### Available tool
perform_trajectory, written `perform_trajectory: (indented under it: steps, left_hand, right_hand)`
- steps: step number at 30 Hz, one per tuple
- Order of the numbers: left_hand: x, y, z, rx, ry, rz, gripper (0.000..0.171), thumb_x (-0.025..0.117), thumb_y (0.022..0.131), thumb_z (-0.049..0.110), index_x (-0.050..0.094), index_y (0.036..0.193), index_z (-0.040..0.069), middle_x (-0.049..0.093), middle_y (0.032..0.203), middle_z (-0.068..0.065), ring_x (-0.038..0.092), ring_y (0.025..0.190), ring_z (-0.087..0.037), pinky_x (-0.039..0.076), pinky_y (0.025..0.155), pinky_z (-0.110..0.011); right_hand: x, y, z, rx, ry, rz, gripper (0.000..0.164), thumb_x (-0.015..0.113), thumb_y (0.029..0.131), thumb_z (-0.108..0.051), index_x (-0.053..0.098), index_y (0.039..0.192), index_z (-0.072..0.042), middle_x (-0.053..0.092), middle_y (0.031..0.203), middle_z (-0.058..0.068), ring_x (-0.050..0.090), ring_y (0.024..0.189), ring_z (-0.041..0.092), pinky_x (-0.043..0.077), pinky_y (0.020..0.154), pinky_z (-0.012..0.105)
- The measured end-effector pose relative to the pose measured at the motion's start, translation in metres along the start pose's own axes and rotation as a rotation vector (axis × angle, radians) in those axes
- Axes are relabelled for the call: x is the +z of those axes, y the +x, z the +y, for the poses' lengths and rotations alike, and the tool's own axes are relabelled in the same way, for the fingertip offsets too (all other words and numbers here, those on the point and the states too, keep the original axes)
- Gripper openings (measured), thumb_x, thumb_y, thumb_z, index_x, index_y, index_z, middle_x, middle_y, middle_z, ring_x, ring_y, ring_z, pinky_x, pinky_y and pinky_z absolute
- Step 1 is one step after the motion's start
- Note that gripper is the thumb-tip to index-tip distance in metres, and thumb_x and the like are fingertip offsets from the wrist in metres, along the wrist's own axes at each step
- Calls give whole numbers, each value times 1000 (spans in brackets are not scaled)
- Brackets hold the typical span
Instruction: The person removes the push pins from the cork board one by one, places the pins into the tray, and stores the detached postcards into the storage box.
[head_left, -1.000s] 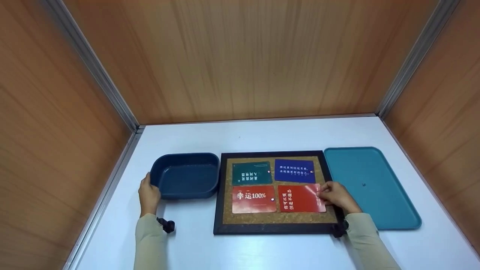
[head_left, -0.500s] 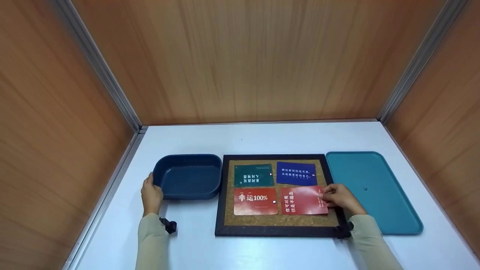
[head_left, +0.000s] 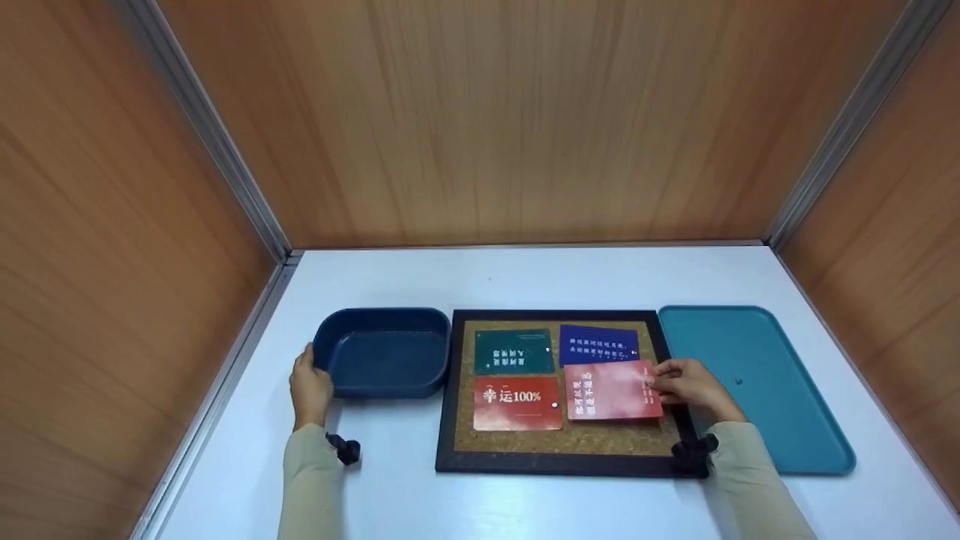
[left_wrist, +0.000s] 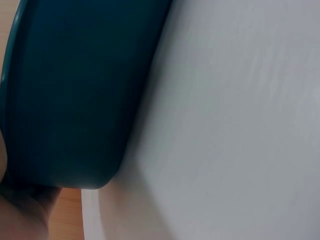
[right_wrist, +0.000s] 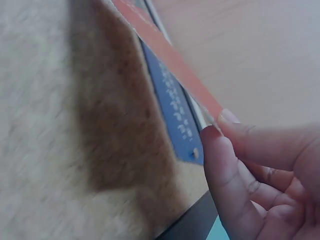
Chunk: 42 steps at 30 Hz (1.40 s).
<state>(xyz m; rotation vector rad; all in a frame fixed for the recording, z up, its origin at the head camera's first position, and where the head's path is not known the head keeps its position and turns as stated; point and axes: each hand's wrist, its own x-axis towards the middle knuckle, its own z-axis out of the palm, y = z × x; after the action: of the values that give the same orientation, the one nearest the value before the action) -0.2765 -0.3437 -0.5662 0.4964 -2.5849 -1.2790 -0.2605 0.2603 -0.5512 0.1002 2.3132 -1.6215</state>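
My right hand pinches the right edge of a red card with white lettering. Seen from the right wrist, thumb and fingertip grip the card's edge, and the card is lifted off the cork with a shadow below it. Its upper edge overlaps a blue card in the head view. My left hand holds the left side of a dark blue bin, thumb near the rim; most of that hand is out of the left wrist view, where the bin fills the upper left.
The black-framed cork board lies mid-table, bearing a green card and another red card, each with a small pin. A teal tray with a tiny object on it adjoins the board's right side. Wooden walls enclose the table.
The red card in my right hand has risen off the board and shifted slightly away from me, now overlapping the blue card. My left hand stays on the bin. The view has shifted slightly.
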Motion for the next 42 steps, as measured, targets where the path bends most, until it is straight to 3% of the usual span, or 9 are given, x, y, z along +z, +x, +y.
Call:
perform_trajectory:
  steps: [10,19,24,30,42]
  left_hand:
    - [3,-2,1,42,17,18,54,25,95,-7,25,148,-8,27,150,-31,27,140,-45,27,116,-51]
    - [5,1,2,36,3,18,54,25,95,-7,24,149,-7,26,152,-30,25,141,-44,26,116,-51]
    - [6,1,2,38,0,20,54,24,96,-6,23,149,-6,25,153,-29,24,142,-43,25,117,-51]
    - [8,1,4,41,-8,22,54,24,96,-6,23,150,-5,25,153,-29,24,142,-43,25,116,-51]
    - [9,1,4,59,16,48,54,27,93,-9,28,147,-7,30,149,-31,28,139,-45,28,115,-51]
  right_hand:
    - [6,8,-22,-34,51,-25,34,67,90,-11,57,112,13,65,85,3,65,73,8,59,67,25]
    - [28,21,-50,-45,-14,26,37,70,89,-18,60,114,8,65,94,12,66,75,14,59,78,40]
    - [42,32,-65,-52,18,32,41,73,87,-20,61,114,8,66,97,14,69,77,15,59,78,40]
    - [57,39,-82,-95,79,5,35,71,88,-15,61,114,7,66,98,13,68,81,15,60,77,37]
    - [97,54,-114,-132,192,-20,28,66,90,-6,60,112,12,67,87,7,68,74,11,60,71,28]
